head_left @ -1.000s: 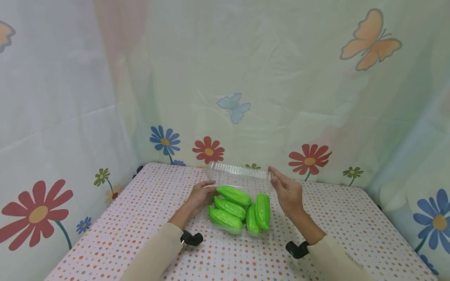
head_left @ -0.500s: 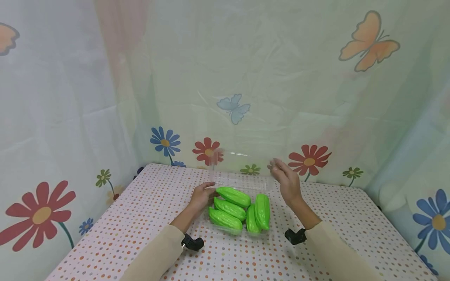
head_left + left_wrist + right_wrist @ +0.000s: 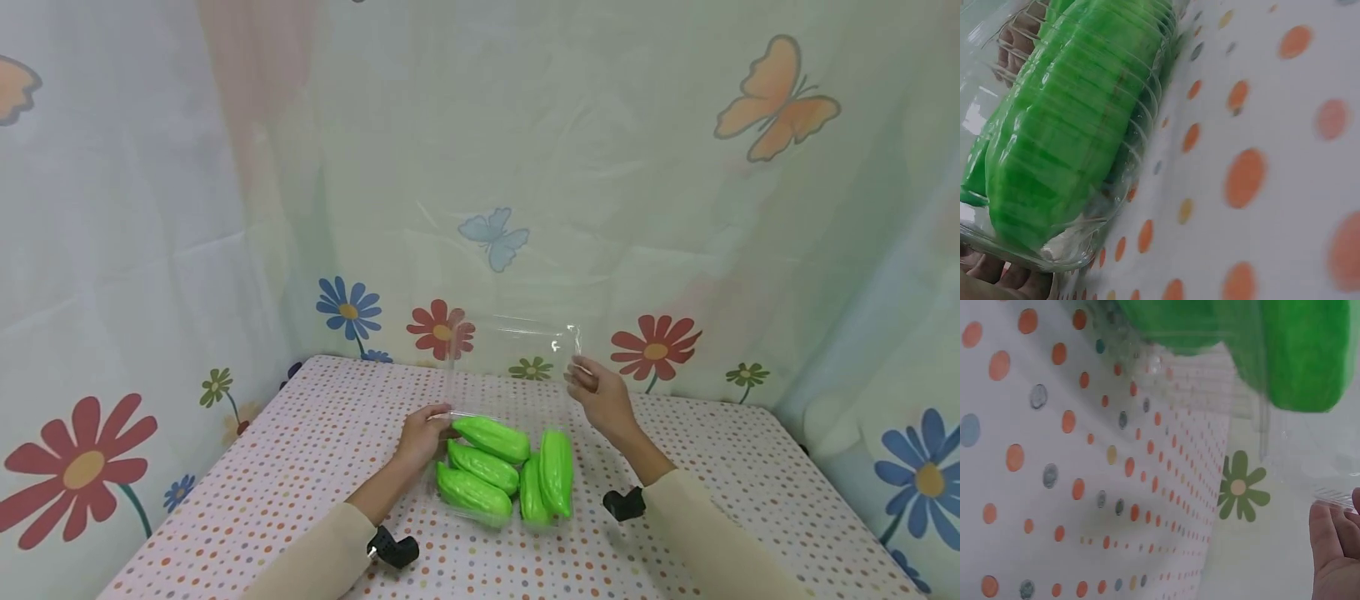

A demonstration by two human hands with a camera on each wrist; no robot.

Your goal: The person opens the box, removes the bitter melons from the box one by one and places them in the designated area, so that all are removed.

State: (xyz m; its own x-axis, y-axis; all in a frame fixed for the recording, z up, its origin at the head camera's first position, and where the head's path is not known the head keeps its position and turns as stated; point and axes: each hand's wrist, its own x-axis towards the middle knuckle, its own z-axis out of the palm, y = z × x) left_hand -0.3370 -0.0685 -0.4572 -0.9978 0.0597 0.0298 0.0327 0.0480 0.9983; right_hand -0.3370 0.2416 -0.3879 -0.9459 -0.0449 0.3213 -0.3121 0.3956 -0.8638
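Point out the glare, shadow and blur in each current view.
Head view: small bright glints near the clear lid's upper right corner; left wrist view: rather dim, pale glare on the clear container, dotted tablecloth soft-edged; right wrist view: bitter melons blurred, soft shadow on the tablecloth.

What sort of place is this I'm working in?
Probably a small staged booth for tabletop work. Printed sheeting with flowers and butterflies hangs behind and on both sides, a table with a dotted cover fills the space, and a black device sits at each wrist.
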